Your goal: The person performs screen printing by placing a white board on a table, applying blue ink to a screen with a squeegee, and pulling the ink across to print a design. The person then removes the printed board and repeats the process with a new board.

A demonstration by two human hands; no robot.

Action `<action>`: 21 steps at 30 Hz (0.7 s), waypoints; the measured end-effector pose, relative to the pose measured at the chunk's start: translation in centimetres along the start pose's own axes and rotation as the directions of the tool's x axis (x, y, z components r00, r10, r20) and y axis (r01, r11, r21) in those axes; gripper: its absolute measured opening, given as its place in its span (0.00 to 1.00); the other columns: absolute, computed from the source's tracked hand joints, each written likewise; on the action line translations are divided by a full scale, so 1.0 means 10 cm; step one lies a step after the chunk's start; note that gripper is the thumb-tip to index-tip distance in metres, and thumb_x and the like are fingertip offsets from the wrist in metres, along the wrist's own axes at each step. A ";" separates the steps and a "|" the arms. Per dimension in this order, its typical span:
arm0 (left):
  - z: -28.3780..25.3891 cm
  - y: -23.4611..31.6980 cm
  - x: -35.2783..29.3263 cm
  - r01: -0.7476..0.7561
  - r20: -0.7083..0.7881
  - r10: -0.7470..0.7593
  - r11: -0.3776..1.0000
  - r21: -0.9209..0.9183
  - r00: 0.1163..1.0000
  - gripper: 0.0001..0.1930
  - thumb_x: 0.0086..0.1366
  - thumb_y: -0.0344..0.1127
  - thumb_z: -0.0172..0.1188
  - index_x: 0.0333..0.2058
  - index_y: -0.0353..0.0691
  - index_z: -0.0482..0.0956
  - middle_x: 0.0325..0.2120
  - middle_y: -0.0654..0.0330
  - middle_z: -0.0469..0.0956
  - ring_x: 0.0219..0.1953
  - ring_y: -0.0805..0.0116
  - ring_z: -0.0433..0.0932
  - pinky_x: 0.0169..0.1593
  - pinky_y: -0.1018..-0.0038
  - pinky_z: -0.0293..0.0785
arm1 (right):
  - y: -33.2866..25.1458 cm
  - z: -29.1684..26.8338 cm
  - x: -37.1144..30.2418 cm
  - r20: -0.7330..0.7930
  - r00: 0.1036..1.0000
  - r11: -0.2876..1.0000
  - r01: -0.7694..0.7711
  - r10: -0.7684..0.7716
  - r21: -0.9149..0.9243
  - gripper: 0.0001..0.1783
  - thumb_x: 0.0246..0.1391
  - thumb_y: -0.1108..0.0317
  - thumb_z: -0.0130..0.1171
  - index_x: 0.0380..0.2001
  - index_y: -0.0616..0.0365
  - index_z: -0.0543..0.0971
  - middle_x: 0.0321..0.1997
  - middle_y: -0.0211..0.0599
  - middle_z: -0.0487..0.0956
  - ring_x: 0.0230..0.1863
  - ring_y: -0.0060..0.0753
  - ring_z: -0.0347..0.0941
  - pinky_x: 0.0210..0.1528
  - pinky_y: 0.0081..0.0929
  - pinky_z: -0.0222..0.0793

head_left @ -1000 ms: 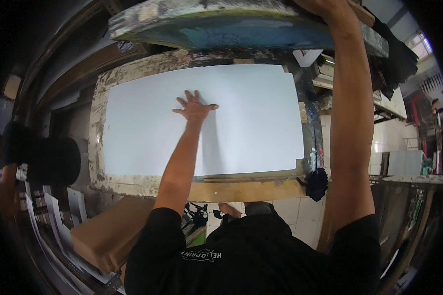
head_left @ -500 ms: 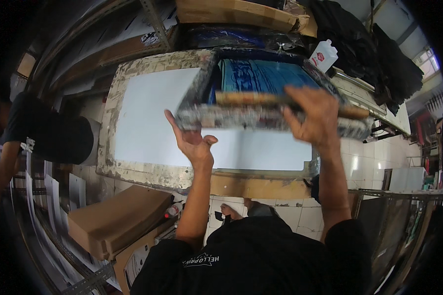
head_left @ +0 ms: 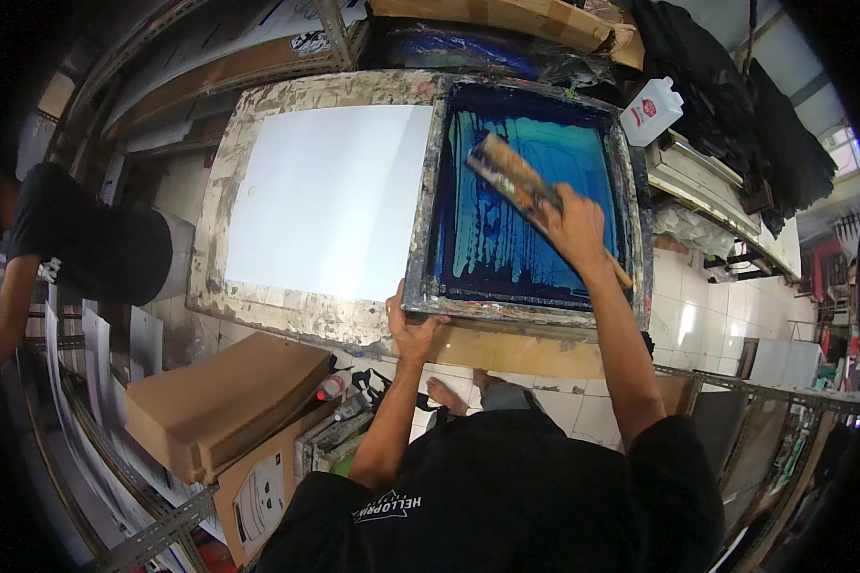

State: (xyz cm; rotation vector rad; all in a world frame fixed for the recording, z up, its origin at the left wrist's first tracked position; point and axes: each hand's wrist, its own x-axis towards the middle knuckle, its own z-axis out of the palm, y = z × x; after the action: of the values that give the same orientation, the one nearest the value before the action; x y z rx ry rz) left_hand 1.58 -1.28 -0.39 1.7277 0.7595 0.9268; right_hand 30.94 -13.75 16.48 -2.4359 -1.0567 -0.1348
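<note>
Your right hand [head_left: 578,227] is closed round the upper edge of a wooden squeegee [head_left: 516,178], knuckles up, the forearm running from the lower right with the elbow slightly bent. The squeegee lies aslant over the ink-covered mesh [head_left: 499,244], its far end toward the upper left; whether its blade touches the mesh cannot be told. Your fingertips on its far side are partly hidden, and its near end passes behind your wrist.

Your left hand [head_left: 412,330] is part-closed on the near left corner of the screen frame [head_left: 423,215], thumb along the near side and a finger up the left side; the remaining fingers are hard to make out. That forearm rises from below, fairly straight.

The frame lies on the right part of the stained board [head_left: 215,224], covering the right part of the white sheet [head_left: 325,201]. Your upper arms disappear into black sleeves [head_left: 674,468].
</note>
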 end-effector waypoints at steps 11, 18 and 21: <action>-0.04 -0.09 0.02 -0.050 0.039 0.046 0.994 0.100 0.998 0.54 0.33 0.37 0.86 0.62 0.29 0.68 0.43 0.52 0.71 0.48 0.55 0.72 0.53 0.61 0.71 | -0.14 1.23 1.02 0.050 0.900 0.844 -0.424 0.433 0.327 0.24 0.51 0.59 0.69 0.41 0.72 0.82 0.40 0.66 0.82 0.46 0.62 0.81 0.50 0.45 0.75; -0.06 -0.10 0.00 -0.033 0.027 0.030 0.988 0.150 0.999 0.53 0.33 0.39 0.84 0.61 0.29 0.69 0.43 0.51 0.70 0.47 0.53 0.71 0.53 0.60 0.70 | -0.88 1.44 0.95 0.235 0.875 0.877 -0.460 0.422 0.139 0.33 0.44 0.63 0.72 0.48 0.75 0.72 0.46 0.64 0.81 0.50 0.63 0.79 0.54 0.45 0.77; -0.06 -0.12 0.00 -0.023 0.032 0.019 0.989 0.146 0.999 0.53 0.33 0.37 0.83 0.62 0.29 0.69 0.44 0.50 0.70 0.48 0.53 0.70 0.54 0.60 0.70 | -0.80 1.37 0.96 0.267 0.862 0.885 -0.461 0.430 0.064 0.35 0.40 0.66 0.72 0.49 0.75 0.70 0.46 0.63 0.81 0.50 0.60 0.80 0.53 0.46 0.78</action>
State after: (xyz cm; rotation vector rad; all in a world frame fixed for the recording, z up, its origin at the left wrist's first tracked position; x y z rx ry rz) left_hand 0.97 -0.60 -1.43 1.8764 0.8075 0.8754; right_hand 30.61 3.66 10.18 -2.5510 -0.5407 0.3875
